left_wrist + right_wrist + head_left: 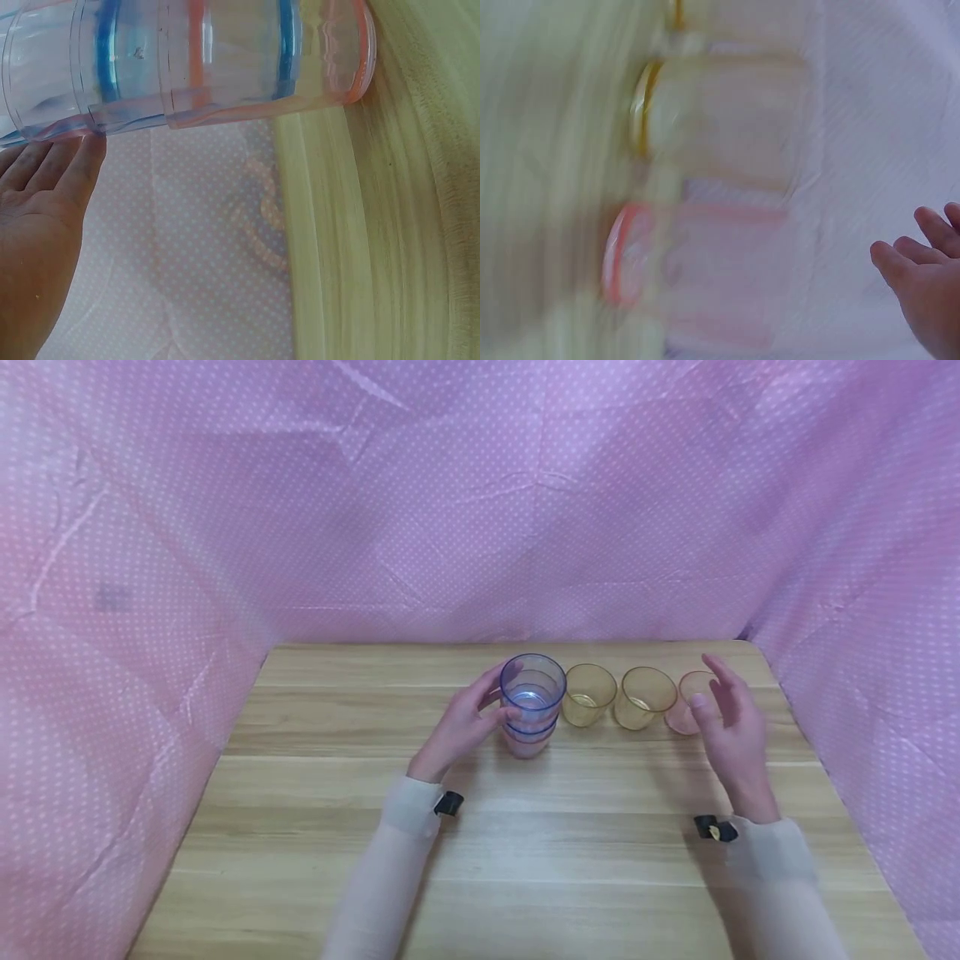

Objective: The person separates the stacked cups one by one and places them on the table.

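A stack of clear tinted plastic cups [528,739], blue and pink ones nested together, stands upright on the table. My left hand [467,722] holds it near the top, thumb on the near side and fingers behind the upper blue cup. Seen from the left wrist, the fingertips touch the side of the stacked cups [225,67]. At the right end of the row is a pink cup [681,717], partly hidden by my right hand [737,747]. That hand holds nothing, its fingers and thumb spread apart; in the right wrist view the pink cup [720,262] is blurred.
Two yellow cups, a left one [588,697] and a right one [643,700], stand upright between the stack and the pink cup. The wooden table [525,860] ends at the back against a pink dotted cloth [487,527], which also hangs along both sides.
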Demonstrator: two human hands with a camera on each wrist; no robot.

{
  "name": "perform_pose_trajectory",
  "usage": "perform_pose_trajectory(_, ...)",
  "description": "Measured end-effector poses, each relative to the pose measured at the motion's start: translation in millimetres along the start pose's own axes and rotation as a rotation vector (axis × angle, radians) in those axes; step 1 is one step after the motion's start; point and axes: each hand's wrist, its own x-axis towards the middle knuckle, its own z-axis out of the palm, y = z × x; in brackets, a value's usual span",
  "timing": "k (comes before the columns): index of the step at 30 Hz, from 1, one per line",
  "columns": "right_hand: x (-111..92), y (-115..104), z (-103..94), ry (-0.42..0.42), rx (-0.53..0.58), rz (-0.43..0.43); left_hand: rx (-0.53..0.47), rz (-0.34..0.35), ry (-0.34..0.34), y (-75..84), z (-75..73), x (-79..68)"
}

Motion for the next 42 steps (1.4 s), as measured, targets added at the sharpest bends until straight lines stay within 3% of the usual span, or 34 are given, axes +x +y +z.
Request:
perform_pose_trajectory(8,-7,-27,37.1,-0.092,0.218,-0.152,-0.009,0.022,0.001,-0.1,1.3,-1.4)
perform_pose_trajectory(12,-10,-34,54.3,-0.15,0.214,-0.265,-0.018,0.014,0.002,0.5,1.8,-1.4)
perform_pose_trajectory(15,-11,-40,65.8,-0.198,0.187,-0.296,-0.016,0.013,0.003,0.0,1.9,-1.0)
perform_pose_trajectory(19,-12,-47,78.8,-0.274,0.114,-0.304,-0.008,0.009,0.001,0.2,1.2,-1.3)
perform_pose_trajectory(25,-8,-53,96.0,-0.403,0.008,-0.242,0.019,0.0,0.002,0.7,-0.3,-1.8)
perform_pose_trajectory(30,-2,-54,108.7,-0.475,-0.027,-0.236,0.017,0.011,0.003,1.9,-1.2,-2.0)
perform_pose_trajectory(37,3,-51,120.2,-0.484,-0.037,-0.313,0.019,-0.01,0.003,3.7,-2.0,-2.6)
perform_pose_trajectory(42,3,-50,124.1,-0.472,-0.038,-0.308,0.023,-0.018,0.005,3.9,-2.7,-2.2)
